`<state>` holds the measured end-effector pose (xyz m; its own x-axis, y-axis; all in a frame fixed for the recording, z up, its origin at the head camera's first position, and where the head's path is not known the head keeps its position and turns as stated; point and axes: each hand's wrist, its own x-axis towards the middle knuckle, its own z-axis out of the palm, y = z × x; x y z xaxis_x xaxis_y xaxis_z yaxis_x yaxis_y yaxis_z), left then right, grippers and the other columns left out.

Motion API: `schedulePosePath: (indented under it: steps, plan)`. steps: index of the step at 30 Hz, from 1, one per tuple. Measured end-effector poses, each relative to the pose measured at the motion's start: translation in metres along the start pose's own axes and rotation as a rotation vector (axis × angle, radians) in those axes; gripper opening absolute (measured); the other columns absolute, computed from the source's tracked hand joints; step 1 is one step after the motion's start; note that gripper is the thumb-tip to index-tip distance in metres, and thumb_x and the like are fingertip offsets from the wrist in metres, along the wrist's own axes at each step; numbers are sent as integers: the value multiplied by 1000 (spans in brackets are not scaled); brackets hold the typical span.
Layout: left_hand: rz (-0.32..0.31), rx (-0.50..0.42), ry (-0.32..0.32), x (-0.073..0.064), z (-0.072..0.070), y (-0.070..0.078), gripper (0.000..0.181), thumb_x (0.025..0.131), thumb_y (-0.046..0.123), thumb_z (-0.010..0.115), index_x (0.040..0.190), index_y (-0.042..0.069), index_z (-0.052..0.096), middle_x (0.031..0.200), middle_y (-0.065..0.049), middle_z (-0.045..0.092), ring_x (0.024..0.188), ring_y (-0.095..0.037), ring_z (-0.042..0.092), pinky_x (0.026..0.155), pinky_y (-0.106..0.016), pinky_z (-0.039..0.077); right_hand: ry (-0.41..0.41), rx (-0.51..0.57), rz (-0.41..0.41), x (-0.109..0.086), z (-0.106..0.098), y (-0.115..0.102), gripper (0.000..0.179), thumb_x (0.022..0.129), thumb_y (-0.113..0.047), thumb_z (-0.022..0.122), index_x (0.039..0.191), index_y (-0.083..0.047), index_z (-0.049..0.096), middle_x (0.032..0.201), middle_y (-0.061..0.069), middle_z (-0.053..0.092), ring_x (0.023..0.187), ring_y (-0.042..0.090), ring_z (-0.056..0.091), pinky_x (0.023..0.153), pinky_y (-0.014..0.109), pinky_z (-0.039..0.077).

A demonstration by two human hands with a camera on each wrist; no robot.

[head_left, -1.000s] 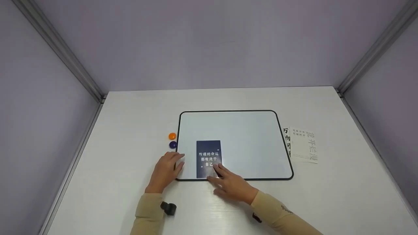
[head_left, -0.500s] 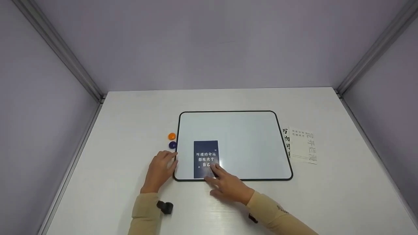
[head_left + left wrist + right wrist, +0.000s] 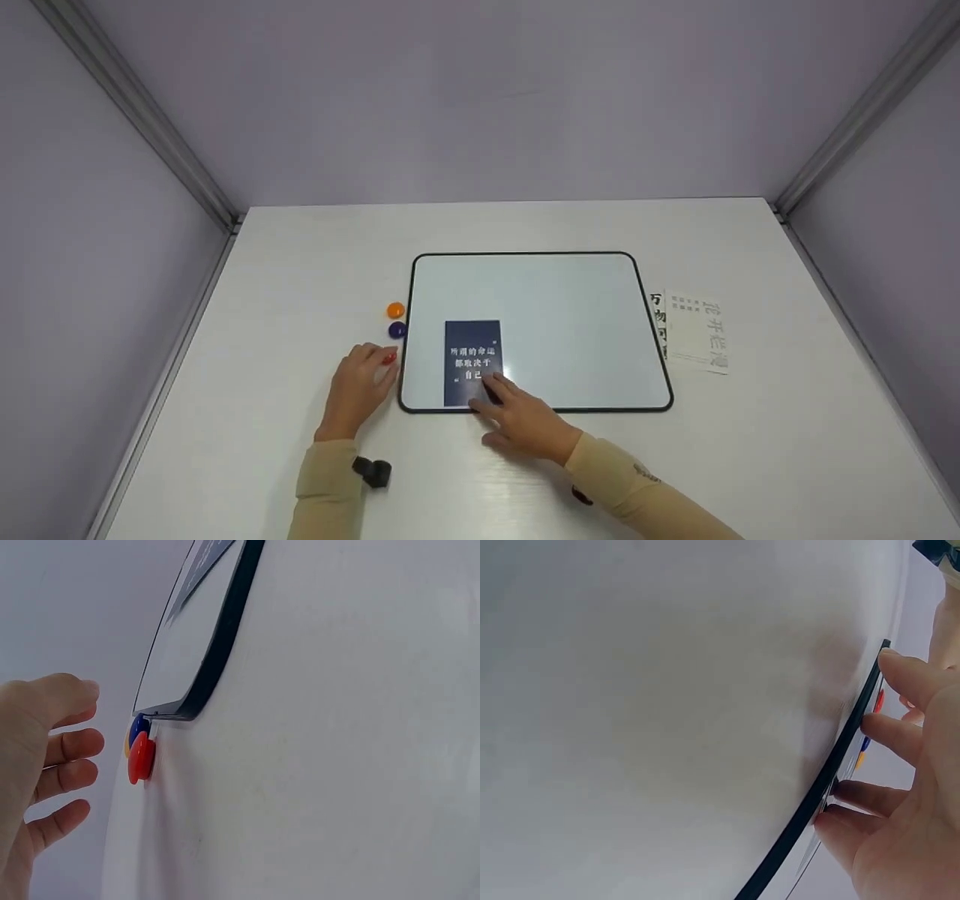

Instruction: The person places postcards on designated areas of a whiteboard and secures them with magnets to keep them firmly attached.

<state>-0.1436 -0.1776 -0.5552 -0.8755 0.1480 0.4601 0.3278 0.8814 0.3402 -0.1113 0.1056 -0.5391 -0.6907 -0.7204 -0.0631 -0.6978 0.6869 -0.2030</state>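
A whiteboard (image 3: 577, 330) with a black rim lies flat on the table. On its lower left part is a dark blue card (image 3: 469, 337) with white Chinese characters. My right hand (image 3: 529, 426) rests its fingertips on the card's lower right corner and the board's near rim. Left of the board, my left hand (image 3: 356, 386) has its fingers around a round red magnet (image 3: 389, 358). The left wrist view shows a gap between those loosely bent fingers and the red magnet (image 3: 141, 757).
Beyond the red magnet, a purple-blue magnet (image 3: 397, 330) and an orange magnet (image 3: 395, 310) sit along the board's left edge. Right of the board lie a pale sheet (image 3: 697, 334) with Chinese writing and a strip (image 3: 658, 319) with bold characters. Walls enclose the table's back and sides.
My left hand has moved left off the board's edge to the red magnet, which now shows. The card has shifted slightly left under my right hand, which stays at its corner.
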Motion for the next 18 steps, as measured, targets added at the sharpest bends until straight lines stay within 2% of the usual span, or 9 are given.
schedulePosePath:
  steps: [8, 18]
  plan:
    - [21, 23, 24, -3, 0, -5, 21, 80, 14, 77, 98, 3, 72, 85, -9, 65, 77, -21, 59, 70, -33, 57, -46, -89, -38, 0, 0, 1, 61, 95, -46, 53, 146, -15, 42, 157, 15, 34, 146, 33, 34, 118, 40, 36]
    - [-6, 20, 2, -7, -3, -9, 23, 80, 12, 77, 100, 2, 72, 86, -10, 66, 77, -21, 59, 70, -34, 57, -39, -73, -63, 1, 0, 0, 60, 94, -45, 54, 146, -18, 42, 156, 18, 34, 145, 37, 34, 118, 46, 36]
